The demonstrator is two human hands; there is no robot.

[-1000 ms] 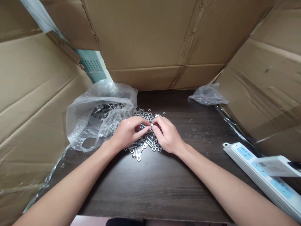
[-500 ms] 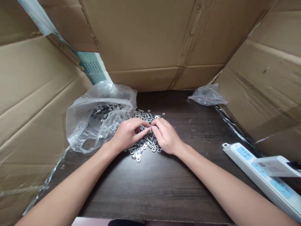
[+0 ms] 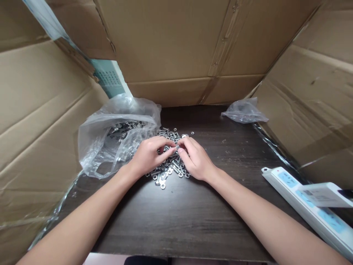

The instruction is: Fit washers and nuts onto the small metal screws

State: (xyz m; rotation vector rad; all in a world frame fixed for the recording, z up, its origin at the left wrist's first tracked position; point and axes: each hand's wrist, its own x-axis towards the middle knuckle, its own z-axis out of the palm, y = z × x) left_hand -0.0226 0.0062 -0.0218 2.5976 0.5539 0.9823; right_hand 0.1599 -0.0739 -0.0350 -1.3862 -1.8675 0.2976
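Above a loose heap of silvery bolts, nuts and washers (image 3: 174, 164), my two hands meet fingertip to fingertip. My left hand (image 3: 151, 154) is closed in a pinch of thumb and forefinger. My right hand (image 3: 194, 157) pinches from the other side, its thumb bent inward. A small silvery metal piece (image 3: 177, 148) shows between the fingertips of both hands; its exact kind is mostly hidden. Beside my left hand lies an open clear plastic bag (image 3: 93, 136) with more metal fasteners inside. Some nuts and bolts lie partly under my hands.
Cardboard walls (image 3: 171, 44) enclose the dark wooden table (image 3: 176, 221) at the back and sides. A second, smaller plastic bag (image 3: 244, 111) lies at the back right. On the right, a white power strip (image 3: 300, 206) has a white plug-in block (image 3: 325, 194) on it.
Both hands stay in nearly the same place, with only slight finger movement around the small metal piece. The whole view has shifted a little.
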